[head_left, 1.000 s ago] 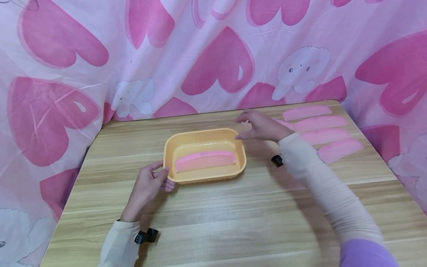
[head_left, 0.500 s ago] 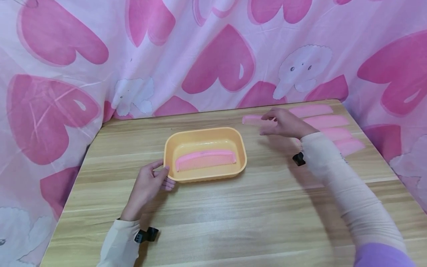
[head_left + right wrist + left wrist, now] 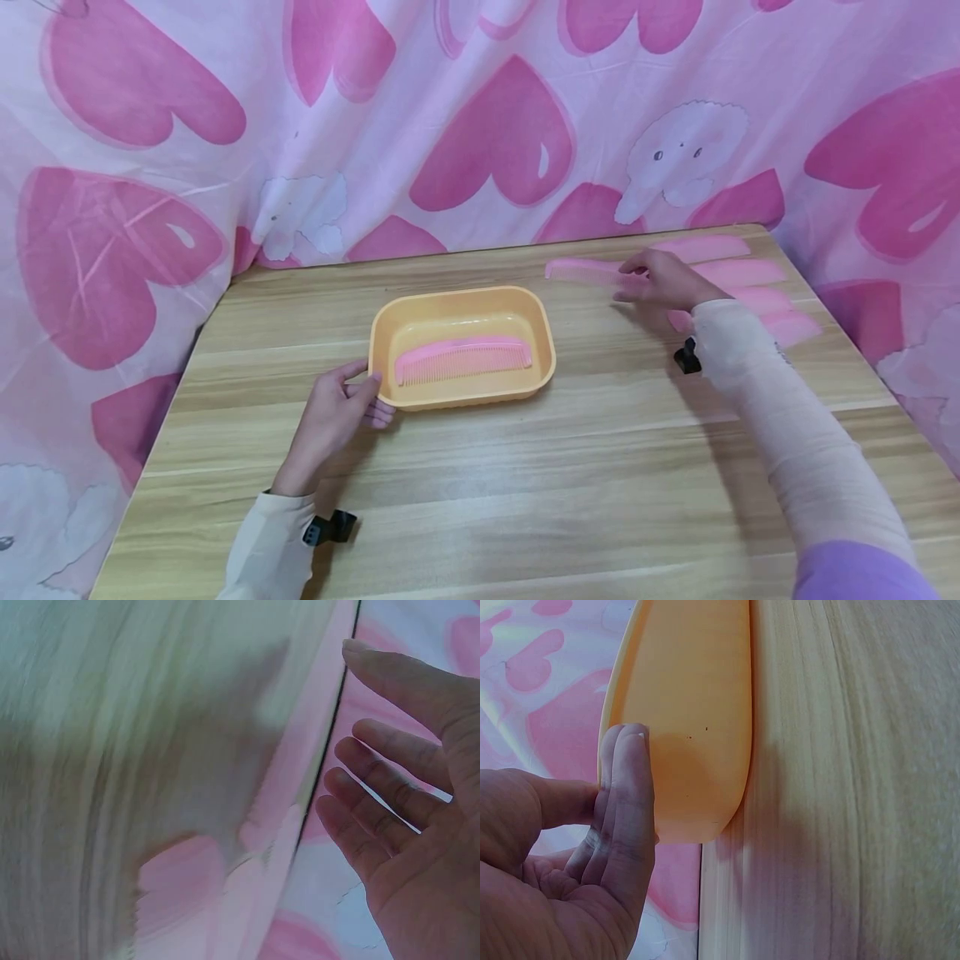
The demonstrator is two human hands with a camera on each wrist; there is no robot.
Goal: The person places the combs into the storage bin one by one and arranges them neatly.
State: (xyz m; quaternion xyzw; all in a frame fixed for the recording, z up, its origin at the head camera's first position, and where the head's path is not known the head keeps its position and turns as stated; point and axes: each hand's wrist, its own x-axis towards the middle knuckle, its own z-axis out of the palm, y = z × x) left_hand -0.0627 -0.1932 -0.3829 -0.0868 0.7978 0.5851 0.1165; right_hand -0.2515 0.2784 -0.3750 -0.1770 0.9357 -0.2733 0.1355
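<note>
In the head view my left hand (image 3: 335,423) pinches the near left corner of a yellow-orange plastic tray (image 3: 453,402), thumb at the rim and fingers along the outer wall. The left wrist view shows those fingers (image 3: 630,817) against the tray wall (image 3: 690,690). Inside the tray lies a pink comb (image 3: 463,357), teeth toward me. My right hand (image 3: 671,282) hovers over another pink comb (image 3: 581,267) on the table, partly covering its right end. Seen from the right wrist, the thumb and fingers (image 3: 375,802) are spread apart, holding nothing.
Several more pink combs (image 3: 738,272) lie in a loose column at the table's far right, partly behind the right hand. A pink heart-print cloth (image 3: 495,142) hangs behind the wooden table (image 3: 487,500). Small black devices (image 3: 330,529) are worn at both wrists.
My right hand has moved right, away from the tray's far right corner to above the combs, uncovering the left part of one. The left hand and tray stay in place.
</note>
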